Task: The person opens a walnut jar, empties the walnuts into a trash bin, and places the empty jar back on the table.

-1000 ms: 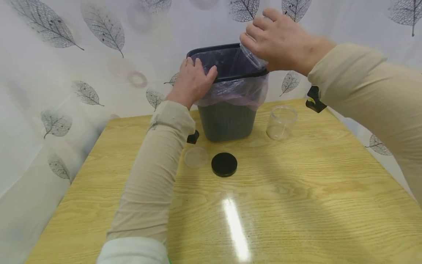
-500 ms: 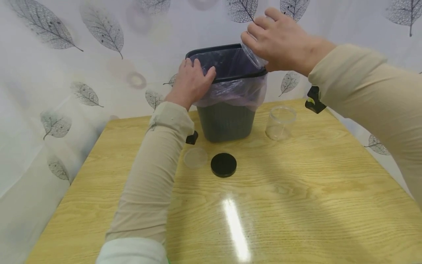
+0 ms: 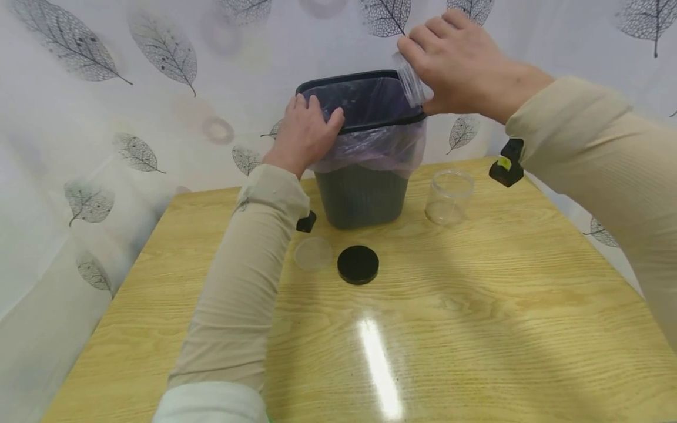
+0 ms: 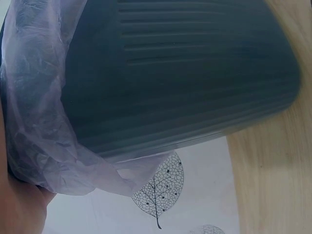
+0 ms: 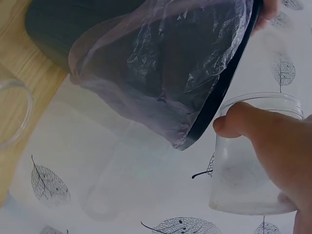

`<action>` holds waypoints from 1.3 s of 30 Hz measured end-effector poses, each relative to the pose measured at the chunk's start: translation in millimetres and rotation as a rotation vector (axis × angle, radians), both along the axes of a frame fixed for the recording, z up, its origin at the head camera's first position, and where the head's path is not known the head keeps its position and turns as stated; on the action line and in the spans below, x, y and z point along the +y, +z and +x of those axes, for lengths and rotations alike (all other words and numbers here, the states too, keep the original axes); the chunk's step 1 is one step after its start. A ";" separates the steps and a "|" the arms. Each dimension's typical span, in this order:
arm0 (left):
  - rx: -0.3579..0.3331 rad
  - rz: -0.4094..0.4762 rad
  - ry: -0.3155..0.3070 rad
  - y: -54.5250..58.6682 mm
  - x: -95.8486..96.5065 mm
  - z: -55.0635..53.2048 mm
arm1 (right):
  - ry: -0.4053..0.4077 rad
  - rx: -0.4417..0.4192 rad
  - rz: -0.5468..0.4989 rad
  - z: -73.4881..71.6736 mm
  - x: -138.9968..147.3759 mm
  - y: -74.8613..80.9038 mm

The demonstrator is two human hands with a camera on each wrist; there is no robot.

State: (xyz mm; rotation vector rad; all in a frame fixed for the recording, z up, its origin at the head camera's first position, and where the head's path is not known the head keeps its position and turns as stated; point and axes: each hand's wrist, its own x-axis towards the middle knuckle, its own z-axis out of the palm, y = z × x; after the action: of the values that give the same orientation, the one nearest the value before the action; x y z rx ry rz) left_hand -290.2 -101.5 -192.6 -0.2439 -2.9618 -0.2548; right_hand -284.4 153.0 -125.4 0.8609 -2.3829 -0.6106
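At the back of the table stands a dark grey trash can point(image 3: 362, 197) with a thin purplish liner point(image 3: 388, 147) folded over its rim. My left hand point(image 3: 304, 132) grips the rim at its left corner, the thumb toward the opening. In the left wrist view, part of that hand point(image 4: 22, 207) shows beside the liner. My right hand point(image 3: 460, 67) holds a clear jar point(image 3: 409, 82) tilted at the can's right rim. The right wrist view shows the thumb across this jar point(image 5: 243, 170) near its threaded mouth; a little cloudiness marks its wall.
Right of the can stands a second clear jar point(image 3: 449, 197). In front lie a black round lid point(image 3: 358, 264) and a translucent disc point(image 3: 313, 254). A leaf-patterned cloth point(image 3: 211, 53) hangs behind the wooden table point(image 3: 476, 305).
My right hand has shifted slightly to the right and turned the jar, so more of its side shows. My left hand stays on the rim.
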 end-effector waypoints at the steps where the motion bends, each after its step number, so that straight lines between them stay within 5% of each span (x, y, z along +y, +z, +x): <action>1: 0.000 0.000 -0.001 0.0 0.0 0.0 | -0.004 -0.024 -0.028 0.3 1.6 0.0; 27: 0.003 0.010 0.001 1.2 0.6 0.9 | 0.039 -0.330 -0.673 19.8 24.8 -13.5; 39: 0.014 0.016 0.000 0.0 0.2 0.5 | 0.095 -0.408 -0.836 34.1 32.2 -31.8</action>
State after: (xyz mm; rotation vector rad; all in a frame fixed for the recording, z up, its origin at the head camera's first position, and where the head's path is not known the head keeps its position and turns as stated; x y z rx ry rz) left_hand -289.7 -101.3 -192.6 -0.2432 -2.9451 -0.2757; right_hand -250.3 185.3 -157.2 0.7335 -2.5573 0.6382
